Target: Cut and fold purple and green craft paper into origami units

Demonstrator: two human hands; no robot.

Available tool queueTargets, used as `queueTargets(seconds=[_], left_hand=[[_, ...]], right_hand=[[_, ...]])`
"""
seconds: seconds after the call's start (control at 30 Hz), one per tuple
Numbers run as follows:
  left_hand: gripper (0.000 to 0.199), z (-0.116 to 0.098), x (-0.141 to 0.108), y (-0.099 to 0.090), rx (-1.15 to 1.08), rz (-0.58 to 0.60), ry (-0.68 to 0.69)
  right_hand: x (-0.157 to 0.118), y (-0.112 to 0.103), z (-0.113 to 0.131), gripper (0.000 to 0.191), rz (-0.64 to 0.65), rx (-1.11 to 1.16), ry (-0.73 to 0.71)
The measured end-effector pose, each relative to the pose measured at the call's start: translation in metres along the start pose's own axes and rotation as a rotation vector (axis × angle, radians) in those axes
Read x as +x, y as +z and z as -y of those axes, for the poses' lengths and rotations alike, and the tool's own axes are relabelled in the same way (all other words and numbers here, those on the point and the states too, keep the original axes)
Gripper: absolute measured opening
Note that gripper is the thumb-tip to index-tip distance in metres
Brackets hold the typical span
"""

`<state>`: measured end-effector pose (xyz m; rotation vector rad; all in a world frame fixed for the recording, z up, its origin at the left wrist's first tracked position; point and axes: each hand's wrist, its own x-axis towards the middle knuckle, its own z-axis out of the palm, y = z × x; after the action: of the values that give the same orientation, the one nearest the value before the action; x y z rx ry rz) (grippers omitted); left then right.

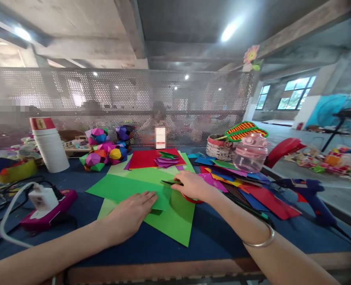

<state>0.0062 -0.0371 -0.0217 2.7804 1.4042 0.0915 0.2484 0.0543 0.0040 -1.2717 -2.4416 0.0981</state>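
Note:
My left hand (134, 213) lies flat, fingers stretched out together, on a darker green sheet of paper (113, 188). Beneath that sheet is a lighter green sheet (181, 225), turned at an angle. My right hand (193, 184) is closed around scissors (171, 182) with red handles. Their dark blades point left over the green paper, and most of the handles are hidden by the hand. Beyond the green paper lies a red sheet (142, 158) with small folded purple pieces (166, 161) on top.
Paper-ball shapes (104, 152) and stacked paper cups (50, 146) stand at left, near a purple power strip (49, 211). At right are paper strips (270, 198), a pink bottle (250, 152), a basket (220, 147) and a blue glue gun (309, 190). A perforated screen (128, 95) rises behind.

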Motion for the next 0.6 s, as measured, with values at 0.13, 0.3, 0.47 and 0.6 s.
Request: queueTargets(seconds=[0.13, 0.3, 0.47, 0.6], left_hand=[[0.058, -0.005, 0.001, -0.003, 0.011, -0.011, 0.046], [0.057, -0.007, 0.01, -0.002, 0.014, -0.109, 0.111], [0.043, 0.005, 0.018, 0.003, -0.036, -0.452, 0.13], [0.041, 0.013, 0.013, 0.003, 0.052, -0.615, 0.268]], right_hand=[[0.0, 0.003, -0.01, 0.011, 0.032, -0.101, 0.031], [0.005, 0.0, -0.009, 0.022, -0.1, -0.139, 0.033], [0.009, 0.005, 0.005, 0.032, -0.094, 0.338, -0.188], [0.008, 0.01, 0.008, 0.05, 0.011, 0.634, -0.004]])
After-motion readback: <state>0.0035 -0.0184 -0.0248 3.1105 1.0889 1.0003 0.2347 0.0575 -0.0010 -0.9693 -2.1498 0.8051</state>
